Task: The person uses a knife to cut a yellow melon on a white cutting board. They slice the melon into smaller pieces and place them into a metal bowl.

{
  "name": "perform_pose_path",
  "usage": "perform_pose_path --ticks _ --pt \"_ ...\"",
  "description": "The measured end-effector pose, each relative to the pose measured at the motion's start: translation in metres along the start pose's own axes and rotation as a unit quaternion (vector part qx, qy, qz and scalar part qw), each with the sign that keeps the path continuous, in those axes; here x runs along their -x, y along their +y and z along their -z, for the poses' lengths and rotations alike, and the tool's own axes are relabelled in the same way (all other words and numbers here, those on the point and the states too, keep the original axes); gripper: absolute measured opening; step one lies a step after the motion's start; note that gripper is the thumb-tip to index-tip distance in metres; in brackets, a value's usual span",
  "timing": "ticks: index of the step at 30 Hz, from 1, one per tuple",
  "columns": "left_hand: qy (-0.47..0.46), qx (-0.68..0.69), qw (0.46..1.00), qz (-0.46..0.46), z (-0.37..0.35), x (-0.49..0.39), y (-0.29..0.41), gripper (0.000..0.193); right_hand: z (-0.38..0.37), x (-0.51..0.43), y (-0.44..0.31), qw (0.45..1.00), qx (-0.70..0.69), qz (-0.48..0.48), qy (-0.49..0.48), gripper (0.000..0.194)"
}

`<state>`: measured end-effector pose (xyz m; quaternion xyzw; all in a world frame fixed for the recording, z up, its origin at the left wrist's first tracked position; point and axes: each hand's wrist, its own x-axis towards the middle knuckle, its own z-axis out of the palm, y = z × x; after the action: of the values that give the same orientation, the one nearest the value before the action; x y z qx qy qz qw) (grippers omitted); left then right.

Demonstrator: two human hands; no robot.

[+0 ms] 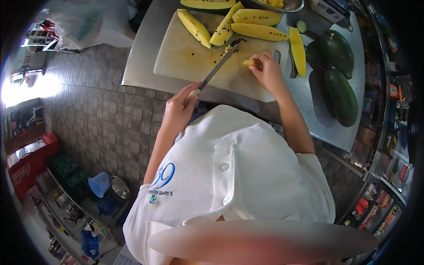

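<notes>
In my left hand (pixel 182 106) is the pale handle of a knife (pixel 218 68). Its blade reaches over the white cutting board (pixel 172 63), with the tip by dark seeds and flesh scraps (pixel 228 49). My right hand (pixel 270 73) pinches a small piece of yellow fruit (pixel 248 62) above the board's right part. Yellow watermelon wedges lie toward the back, among them a left wedge (pixel 194 28), a middle wedge (pixel 227 26) and a front wedge (pixel 260 32). A slim yellow wedge (pixel 298 51) rests right of my right hand, beside a strip of rind (pixel 292 64).
Two dark green oblong fruits (pixel 341 97) lie on the right of the steel table (pixel 140 54). At the back are a metal bowl (pixel 291 6) with yellow pieces, a small pale green piece (pixel 301 26) and a box (pixel 328 10). Stocked shelves (pixel 381 205) stand at right.
</notes>
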<state>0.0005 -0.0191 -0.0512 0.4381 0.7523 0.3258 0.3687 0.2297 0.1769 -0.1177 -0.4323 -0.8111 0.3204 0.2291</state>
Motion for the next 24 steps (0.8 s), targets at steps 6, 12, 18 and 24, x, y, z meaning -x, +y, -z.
perform_pose_path --ticks 6,12,18,24 --pt "0.006 0.07 0.997 0.015 0.0 0.002 -0.005 0.036 0.021 -0.002 0.006 0.822 -0.533 -0.194 -0.053 0.022" --pt "0.059 0.22 0.974 -0.017 0.005 -0.01 -0.022 0.035 -0.004 -0.022 -0.018 0.973 -0.177 -0.15 0.01 0.027" --pt "0.126 0.286 0.949 -0.04 0.041 -0.029 -0.048 0.035 -0.057 -0.054 -0.053 0.996 0.085 0.037 0.007 0.038" --pt "0.131 0.277 0.95 -0.056 0.067 -0.049 -0.063 0.037 -0.016 -0.084 -0.023 0.938 0.252 0.041 0.233 0.054"
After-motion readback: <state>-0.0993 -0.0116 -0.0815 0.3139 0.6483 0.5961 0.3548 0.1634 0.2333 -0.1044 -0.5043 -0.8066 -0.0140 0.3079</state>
